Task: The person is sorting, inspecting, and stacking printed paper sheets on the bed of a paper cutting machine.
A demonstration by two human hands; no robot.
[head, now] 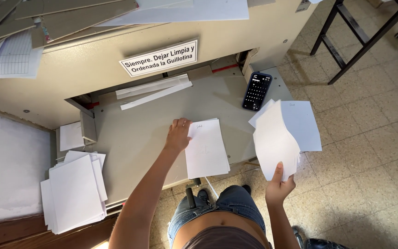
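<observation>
Fingers of left hand (pixel 178 134) flat on paper stack (pixel 206 148), frame centre; right hand (pixel 279 186) pinching loose sheets (pixel 283 136), centre right, beside phone (pixel 257 91).

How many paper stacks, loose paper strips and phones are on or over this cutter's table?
Paper stacks: 4 – under left hand, in right hand, big left pile, small one
Paper strips: 2
Phones: 1
Total: 7

white rect sign (pixel 160 57) on machine, dark phone screen (pixel 257 91)
</observation>
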